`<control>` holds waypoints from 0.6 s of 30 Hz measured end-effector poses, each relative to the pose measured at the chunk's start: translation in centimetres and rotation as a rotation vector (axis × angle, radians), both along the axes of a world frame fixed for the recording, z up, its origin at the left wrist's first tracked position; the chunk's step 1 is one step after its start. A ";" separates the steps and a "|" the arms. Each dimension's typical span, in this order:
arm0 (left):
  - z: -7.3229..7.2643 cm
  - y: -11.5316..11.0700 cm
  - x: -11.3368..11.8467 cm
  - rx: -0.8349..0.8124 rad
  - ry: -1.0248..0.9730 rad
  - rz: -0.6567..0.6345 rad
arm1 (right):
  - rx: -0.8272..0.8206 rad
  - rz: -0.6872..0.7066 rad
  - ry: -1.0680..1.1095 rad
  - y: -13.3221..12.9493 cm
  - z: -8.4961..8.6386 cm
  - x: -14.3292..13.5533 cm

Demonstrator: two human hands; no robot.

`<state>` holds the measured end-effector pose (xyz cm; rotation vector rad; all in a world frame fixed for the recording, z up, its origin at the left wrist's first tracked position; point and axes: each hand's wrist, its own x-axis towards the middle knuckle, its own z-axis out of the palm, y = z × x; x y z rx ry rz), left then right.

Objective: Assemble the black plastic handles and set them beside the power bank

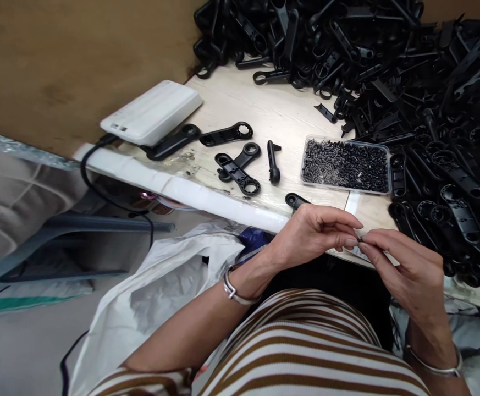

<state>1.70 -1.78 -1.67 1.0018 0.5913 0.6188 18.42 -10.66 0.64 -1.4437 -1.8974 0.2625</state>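
At the table's front edge, my left hand (pixel 320 234) and my right hand (pixel 407 264) meet fingertip to fingertip. Both are closed in a pinch around a tiny dark piece (pixel 359 239), too small to name and mostly covered by the fingers. Just behind my left hand lies a black plastic arm-shaped part (pixel 294 200), partly hidden by it. A clear plastic box (pixel 347 190) stands beyond the hands, filled with small black and metallic pieces (pixel 347 164) that look like screws.
Loose black ring-ended parts (pixel 240 171) and a narrow black part (pixel 273 162) lie left of the box. A white device (pixel 153 113) with a black cable (pixel 83 165) rests at the left edge. Black parts (pixel 388 71) heap up behind and to the right. A white bag (pixel 157 291) hangs below.
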 end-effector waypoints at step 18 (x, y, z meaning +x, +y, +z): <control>0.6 -1.3 -1.8 0.436 0.216 0.076 | 0.085 -0.009 -0.182 0.6 -0.7 -1.2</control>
